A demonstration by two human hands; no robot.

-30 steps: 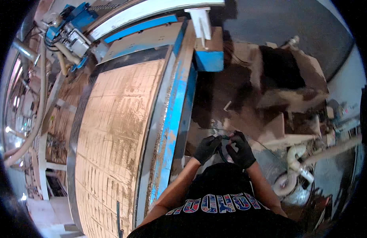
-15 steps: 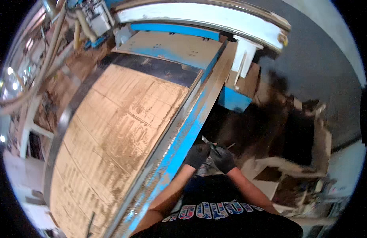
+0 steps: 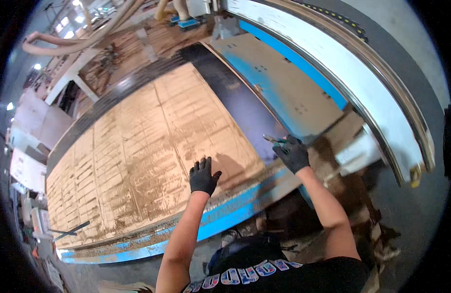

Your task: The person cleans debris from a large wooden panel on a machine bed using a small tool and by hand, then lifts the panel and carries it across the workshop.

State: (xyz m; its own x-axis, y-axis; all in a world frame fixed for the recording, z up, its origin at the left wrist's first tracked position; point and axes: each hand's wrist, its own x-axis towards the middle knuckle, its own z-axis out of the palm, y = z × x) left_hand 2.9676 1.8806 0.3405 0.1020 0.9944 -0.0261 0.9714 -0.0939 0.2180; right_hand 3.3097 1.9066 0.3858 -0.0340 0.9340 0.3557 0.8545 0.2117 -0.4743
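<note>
My left hand [image 3: 204,177], in a dark glove, lies with fingers spread on the near right part of a large light-brown wooden panel [image 3: 137,136]. Cut lines cross the panel, and brown dust coats much of it. A pair of pliers [image 3: 273,140] with a metal tip and green handles is in my gloved right hand [image 3: 293,155]. That hand is closed around the handles, over the black bed surface [image 3: 245,110] by the panel's right end. The pliers' tip points left, toward the panel.
A blue machine edge [image 3: 225,212] heaped with dust runs along the near side. The long white gantry beam [image 3: 332,58] with metal rails spans the upper right. Crossed dark strips [image 3: 73,230] lie at the panel's left end. A ribbed hose [image 3: 84,46] hangs at the upper left.
Both hands were together in front of my body, at the tool. They have moved apart: the left onto the panel, the right forward over the bed with the pliers. My view has turned.
</note>
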